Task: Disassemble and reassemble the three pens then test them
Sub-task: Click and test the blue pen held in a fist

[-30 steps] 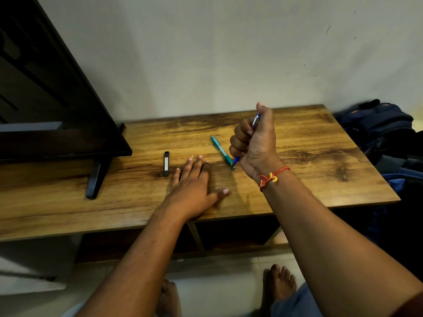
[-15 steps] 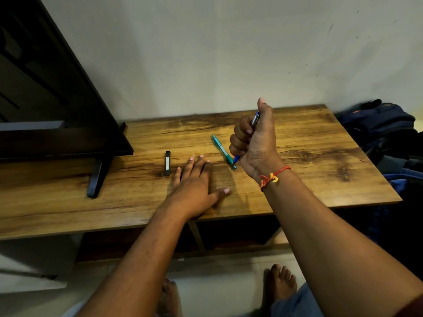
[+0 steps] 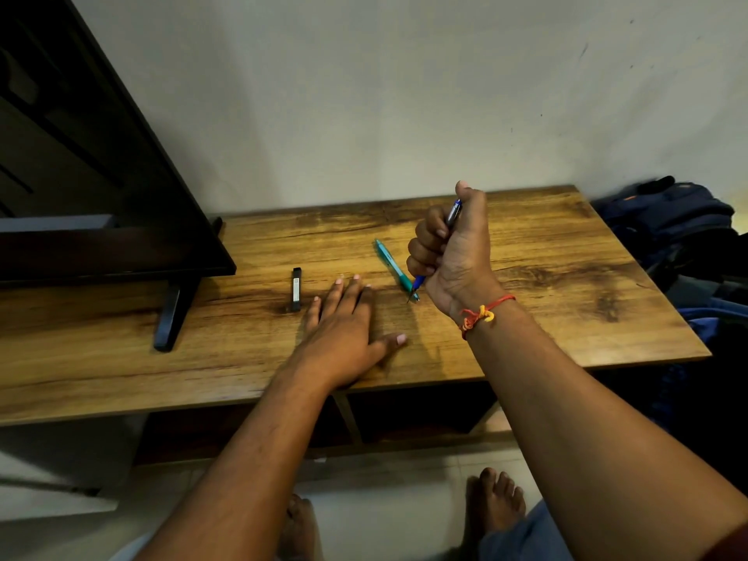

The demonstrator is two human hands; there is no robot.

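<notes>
My right hand (image 3: 453, 253) grips the blue pen (image 3: 452, 214) in a fist, tip down; my left hand (image 3: 344, 334) lies flat on the table (image 3: 566, 277) near the teal pen (image 3: 390, 265).

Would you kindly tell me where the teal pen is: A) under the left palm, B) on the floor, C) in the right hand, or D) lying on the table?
D: the teal pen lies flat on the table beside the right hand, which grips a blue pen instead.
</notes>
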